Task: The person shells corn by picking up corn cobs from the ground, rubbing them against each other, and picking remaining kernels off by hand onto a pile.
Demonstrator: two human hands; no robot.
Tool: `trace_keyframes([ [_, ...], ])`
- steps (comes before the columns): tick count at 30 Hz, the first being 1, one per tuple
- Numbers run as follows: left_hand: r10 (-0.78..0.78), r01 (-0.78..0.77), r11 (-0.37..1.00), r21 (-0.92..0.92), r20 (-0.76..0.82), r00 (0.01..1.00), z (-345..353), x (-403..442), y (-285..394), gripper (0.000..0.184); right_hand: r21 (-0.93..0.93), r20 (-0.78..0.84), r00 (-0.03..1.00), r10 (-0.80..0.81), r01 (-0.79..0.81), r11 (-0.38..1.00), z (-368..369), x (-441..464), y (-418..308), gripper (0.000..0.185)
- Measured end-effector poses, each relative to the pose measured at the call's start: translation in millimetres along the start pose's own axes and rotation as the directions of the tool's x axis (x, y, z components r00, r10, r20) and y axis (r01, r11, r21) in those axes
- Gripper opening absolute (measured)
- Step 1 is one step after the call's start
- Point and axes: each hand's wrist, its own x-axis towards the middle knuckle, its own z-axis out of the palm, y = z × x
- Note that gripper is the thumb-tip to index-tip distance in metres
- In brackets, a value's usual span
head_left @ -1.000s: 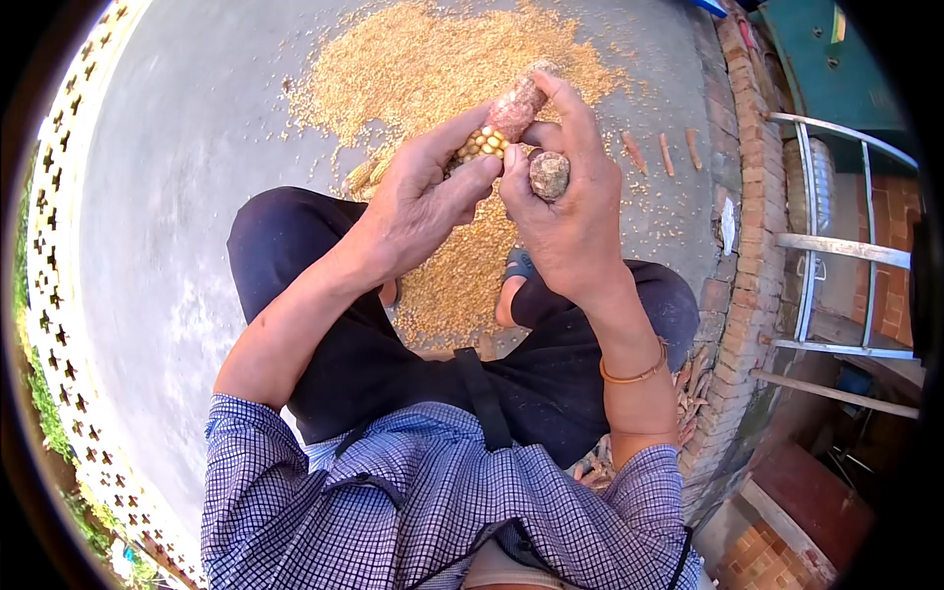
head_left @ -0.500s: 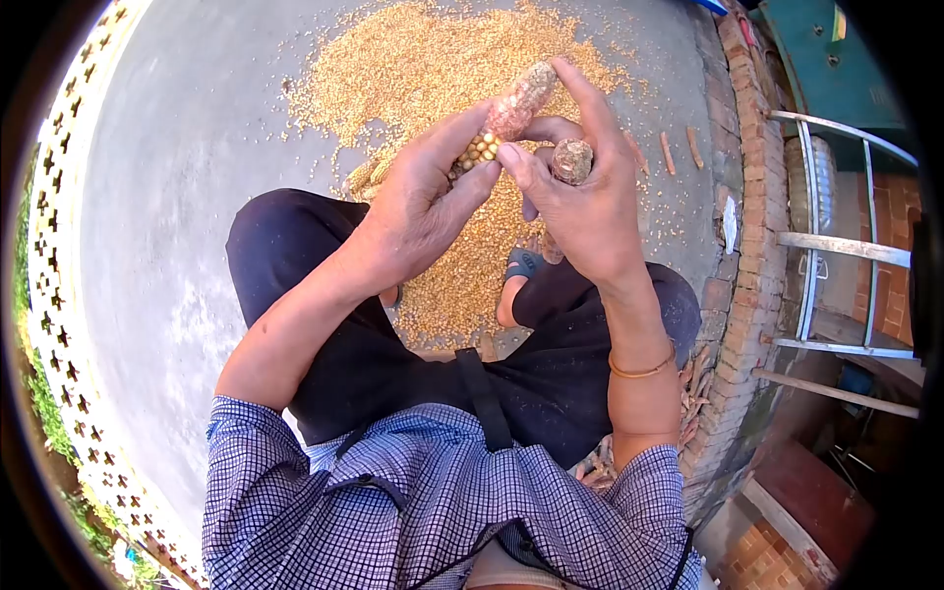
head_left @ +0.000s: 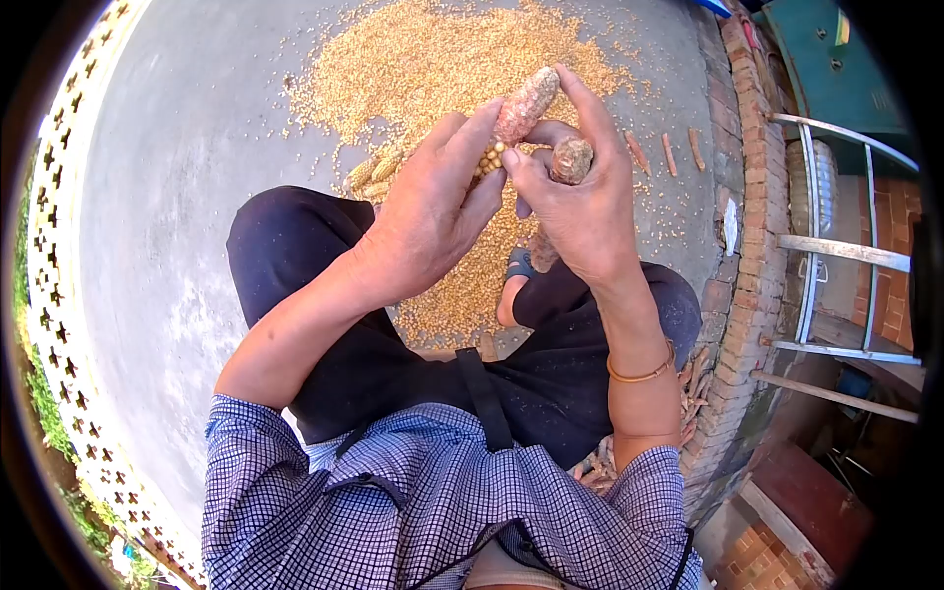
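Observation:
My left hand (head_left: 423,216) is wrapped round a partly stripped corn cob (head_left: 528,103), whose bare pinkish upper end sticks out. A few yellow kernels (head_left: 494,154) show on it between my hands. My right hand (head_left: 580,202) holds a second, bare cob (head_left: 571,160) across its palm, its other end showing below the hand. The right thumb touches the kernels, and the right index finger reaches the tip of the first cob. The lower end of the first cob is hidden in my left hand.
Loose kernels (head_left: 423,64) lie heaped on the grey floor (head_left: 177,197). Unstripped cobs (head_left: 374,173) lie left of them, and bare cobs (head_left: 669,154) to the right. More cobs (head_left: 695,388) lie beside my right knee. A brick edge (head_left: 757,216) and metal rails (head_left: 846,246) stand at the right.
My left hand has turned round the cob and covers more kernels. My right hand has shifted slightly right, and the lower end of its bare cob now shows below it.

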Motion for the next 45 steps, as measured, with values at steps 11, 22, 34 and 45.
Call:
trace_keyframes([
  [11,-0.008,0.007,1.000,0.017,0.050,0.999,4.1,-4.3,1.2,0.055,-0.132,-0.050,0.997,-0.057,0.050,0.990,-9.0,3.1,3.4,0.062],
  [22,-0.027,0.026,0.994,0.107,0.002,1.000,6.3,-3.7,0.2,0.054,0.041,0.028,0.997,0.066,-0.067,0.997,-4.2,4.3,-2.3,0.055],
  [34,-0.139,0.164,0.937,-0.307,0.100,0.985,1.0,-3.2,-1.4,0.050,-0.119,-0.054,0.998,-0.021,0.015,0.993,-14.9,5.5,12.5,0.060],
  [45,-0.226,0.469,0.059,-0.881,0.445,0.866,-14.1,3.2,1.9,0.040,0.182,0.036,0.999,0.030,-0.036,0.983,-16.3,3.4,-9.3,0.065],
])
